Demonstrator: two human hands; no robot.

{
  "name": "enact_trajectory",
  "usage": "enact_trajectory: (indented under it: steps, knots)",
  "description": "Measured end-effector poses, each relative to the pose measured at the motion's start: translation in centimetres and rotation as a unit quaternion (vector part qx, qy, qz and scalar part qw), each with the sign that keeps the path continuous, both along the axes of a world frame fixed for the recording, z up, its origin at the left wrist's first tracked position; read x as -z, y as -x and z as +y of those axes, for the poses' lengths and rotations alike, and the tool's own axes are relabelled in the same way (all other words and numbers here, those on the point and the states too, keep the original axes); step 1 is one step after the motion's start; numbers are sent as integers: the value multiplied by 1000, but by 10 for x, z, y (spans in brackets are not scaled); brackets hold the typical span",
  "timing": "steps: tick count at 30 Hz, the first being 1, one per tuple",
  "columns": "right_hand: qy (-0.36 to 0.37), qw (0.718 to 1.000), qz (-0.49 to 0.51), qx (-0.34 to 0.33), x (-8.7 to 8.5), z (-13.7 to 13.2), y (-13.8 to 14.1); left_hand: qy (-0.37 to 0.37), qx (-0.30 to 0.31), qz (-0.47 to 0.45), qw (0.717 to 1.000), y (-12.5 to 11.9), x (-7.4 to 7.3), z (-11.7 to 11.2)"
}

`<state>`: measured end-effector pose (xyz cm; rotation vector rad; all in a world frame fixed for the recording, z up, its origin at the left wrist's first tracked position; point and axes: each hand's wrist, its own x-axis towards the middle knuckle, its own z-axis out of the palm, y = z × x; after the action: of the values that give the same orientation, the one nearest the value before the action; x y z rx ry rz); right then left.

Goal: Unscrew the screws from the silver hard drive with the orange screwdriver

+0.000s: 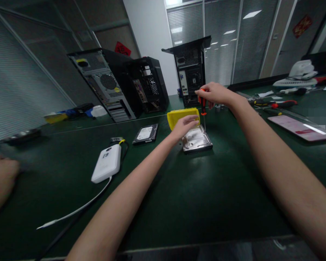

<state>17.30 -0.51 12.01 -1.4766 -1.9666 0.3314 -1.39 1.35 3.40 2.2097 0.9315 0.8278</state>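
- I have the right hand [212, 92] clenched around an orange-and-black screwdriver [203, 107], its shaft pointing down at the far right edge of the hard drive [196, 142]; I can't confirm contact from here.
- That drive lies flat on the green table [214, 192].
- I see the left hand [183, 127] over the drive's far left part, fingers outstretched; I cannot tell whether it grips.
- Just behind the drive is a yellow case [176, 116]; left of it, a second drive [146, 133].
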Motion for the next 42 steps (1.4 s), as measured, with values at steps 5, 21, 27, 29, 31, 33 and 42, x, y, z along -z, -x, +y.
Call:
enact_trajectory:
  steps: [5, 21, 27, 29, 31, 33, 42]
  knots:
    - [9, 1000, 3, -21, -1, -1, -4, -40, -63, -1, 997, 44, -18, 4]
    - [9, 999, -27, -30, 0, -2, -3, -219, -46, 275, 935, 96, 26, -33]
    - [40, 998, -21, -49, 4, 4, -6, -309, -31, 278, 909, 98, 33, -27]
    - [45, 997, -20, -54, 5, 5, -7, -316, -33, 276, 907, 97, 33, -28]
    - [48, 997, -18, -52, 6, 7, -7, -318, -38, 273, 907, 96, 33, -30]
    - [52, 997, -17, -50, 7, 7, -6, -315, -48, 266, 910, 96, 32, -33]
    - [59, 997, -9, -49, 6, 7, -3, -324, -91, 208, 918, 81, 32, -27]
